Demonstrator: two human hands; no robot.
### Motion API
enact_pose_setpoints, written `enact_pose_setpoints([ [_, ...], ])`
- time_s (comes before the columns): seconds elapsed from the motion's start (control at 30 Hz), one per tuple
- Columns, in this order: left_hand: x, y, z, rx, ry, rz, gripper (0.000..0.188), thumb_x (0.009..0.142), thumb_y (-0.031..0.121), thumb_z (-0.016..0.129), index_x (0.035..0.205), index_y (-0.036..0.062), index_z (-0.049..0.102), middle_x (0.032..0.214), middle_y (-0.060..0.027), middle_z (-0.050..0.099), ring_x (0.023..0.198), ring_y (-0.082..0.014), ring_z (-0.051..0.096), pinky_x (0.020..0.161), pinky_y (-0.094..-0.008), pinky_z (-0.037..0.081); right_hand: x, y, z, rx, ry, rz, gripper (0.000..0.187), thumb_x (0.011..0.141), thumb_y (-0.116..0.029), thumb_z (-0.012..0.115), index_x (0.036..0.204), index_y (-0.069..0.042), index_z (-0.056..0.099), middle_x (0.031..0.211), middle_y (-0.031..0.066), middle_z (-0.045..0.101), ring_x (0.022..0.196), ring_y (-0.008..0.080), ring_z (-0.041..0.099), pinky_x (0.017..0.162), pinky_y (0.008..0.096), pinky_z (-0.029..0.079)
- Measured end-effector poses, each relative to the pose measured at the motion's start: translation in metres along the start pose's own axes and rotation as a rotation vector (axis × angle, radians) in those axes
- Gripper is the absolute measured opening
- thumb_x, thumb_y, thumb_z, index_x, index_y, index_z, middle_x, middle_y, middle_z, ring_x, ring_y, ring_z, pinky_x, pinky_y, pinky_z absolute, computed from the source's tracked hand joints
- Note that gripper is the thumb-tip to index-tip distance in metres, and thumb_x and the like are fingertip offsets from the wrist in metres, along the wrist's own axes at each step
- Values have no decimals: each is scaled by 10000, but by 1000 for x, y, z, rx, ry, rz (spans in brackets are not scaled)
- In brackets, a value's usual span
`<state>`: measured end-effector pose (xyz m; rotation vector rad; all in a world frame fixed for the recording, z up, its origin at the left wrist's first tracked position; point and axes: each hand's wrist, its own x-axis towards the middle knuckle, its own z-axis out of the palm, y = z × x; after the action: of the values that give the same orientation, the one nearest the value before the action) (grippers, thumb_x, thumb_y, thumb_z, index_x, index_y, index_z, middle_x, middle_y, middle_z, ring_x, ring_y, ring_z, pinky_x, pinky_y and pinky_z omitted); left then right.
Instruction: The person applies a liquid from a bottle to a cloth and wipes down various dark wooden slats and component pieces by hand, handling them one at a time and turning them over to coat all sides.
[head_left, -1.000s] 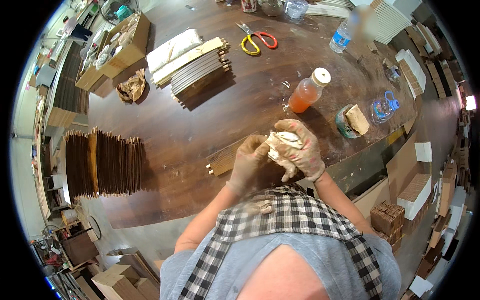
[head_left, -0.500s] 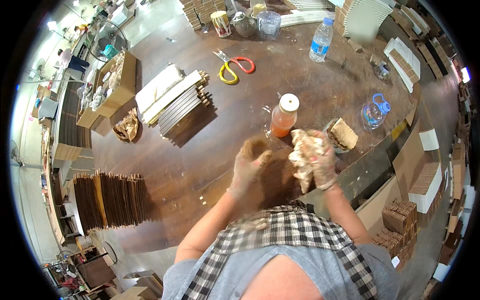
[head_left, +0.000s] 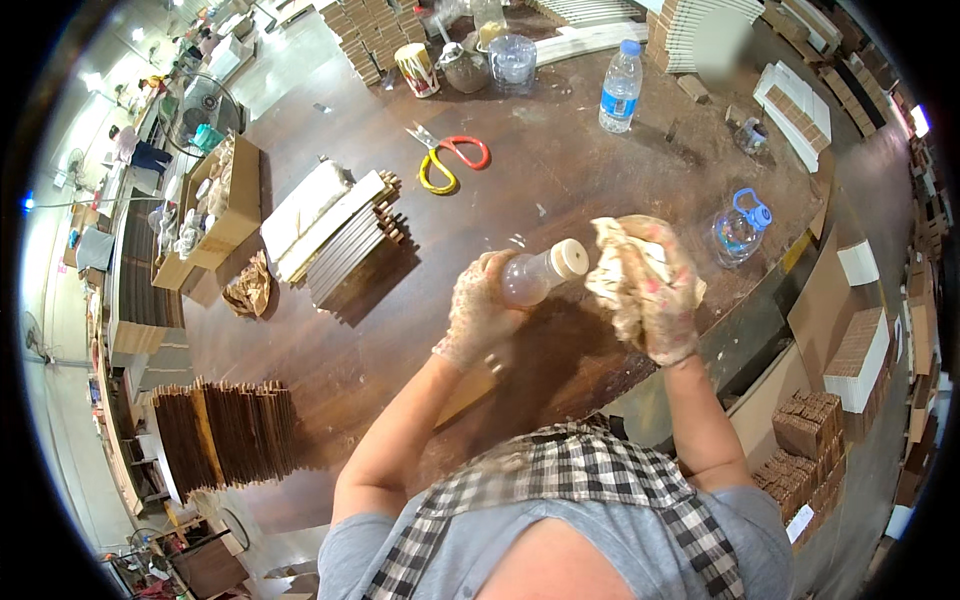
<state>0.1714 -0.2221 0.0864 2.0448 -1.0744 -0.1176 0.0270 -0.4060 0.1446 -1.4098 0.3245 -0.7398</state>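
My left hand (head_left: 474, 312), in a thin stained glove, wraps around the base of a clear plastic bottle (head_left: 530, 279) with a cream cap. The bottle is tilted, its cap pointing right toward a crumpled, brown-stained cloth (head_left: 622, 268). That cloth is bunched in my right hand (head_left: 672, 325), also gloved, with the fingers closed over it. A small gap separates cap and cloth. Beyond my hands, scissors (head_left: 440, 170) with red and yellow handles lie open on the brown table (head_left: 380, 130).
Bundled wooden strips (head_left: 345, 250) and crumpled brown paper (head_left: 247, 287) lie left, near a cardboard box (head_left: 235, 205). A row of brown slats (head_left: 225, 432) stands at the near left. A water bottle (head_left: 620, 90) and a blue-capped cut bottle (head_left: 735, 235) stand to the right.
My left hand, empty before, has taken hold of the bottle that stood on the table, lifting and tilting it. My right hand has moved slightly up and right with the cloth.
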Motion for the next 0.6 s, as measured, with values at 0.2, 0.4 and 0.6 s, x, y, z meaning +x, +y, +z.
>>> enact_pose_setpoints([
  [0.2,-17,4,-55,503,-96,2,652,671,274,854,1252,101,611,1134,-123,663,1054,-346,627,879,-474,501,-21,45,44,245,18,367,187,979,-139,666,1144,-50,655,1115,65,672,936,172,677,792,293,584],
  [0.4,10,33,-89,886,-287,196,421,786,95,687,1201,108,620,1005,-88,634,1006,-305,616,905,-449,458,-42,99,62,957,48,598,331,1043,-283,529,1272,-50,583,1093,110,692,939,238,713,739,351,638],
  [0.6,25,12,-76,788,-149,246,415,758,127,730,1161,147,637,952,-65,632,962,-276,628,852,-439,469,-23,80,55,933,78,544,270,995,-238,629,1207,-79,583,1087,104,678,834,227,712,659,369,635],
])
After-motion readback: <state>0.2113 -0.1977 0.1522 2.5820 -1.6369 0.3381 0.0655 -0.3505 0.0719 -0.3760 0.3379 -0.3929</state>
